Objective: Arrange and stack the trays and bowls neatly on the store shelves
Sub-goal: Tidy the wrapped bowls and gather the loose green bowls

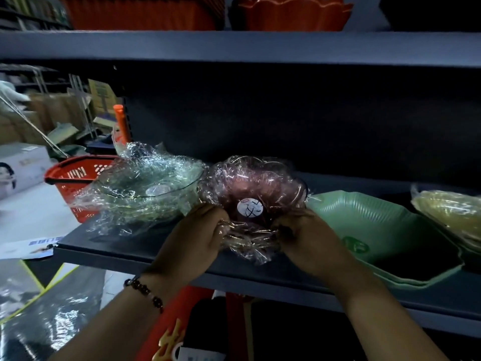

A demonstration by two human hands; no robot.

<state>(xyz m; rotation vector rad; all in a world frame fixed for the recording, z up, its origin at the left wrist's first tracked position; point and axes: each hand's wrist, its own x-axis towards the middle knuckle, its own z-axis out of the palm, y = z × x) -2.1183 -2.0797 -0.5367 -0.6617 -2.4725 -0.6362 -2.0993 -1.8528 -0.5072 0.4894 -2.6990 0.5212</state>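
Observation:
A pink see-through bowl [256,183] wrapped in crinkled clear film, with a round white sticker on it, stands on the dark shelf [125,252] in the middle of the head view. My left hand [194,237] grips its near left edge through the film. At the near right edge, my right hand [309,239] pinches the film. A clear greenish bowl [148,186], also film-wrapped, sits just left of the pink one and touches it. To the right lies a stack of green ribbed trays [385,225]. A yellowish wrapped dish [453,212] shows at the far right edge.
The shelf above holds orange-red scalloped bowls [291,14] and an orange basket [140,11]. A red shopping basket [75,178] stands left of the shelf end, with cardboard boxes [57,110] behind it. Plastic-wrapped goods lie on the floor at lower left.

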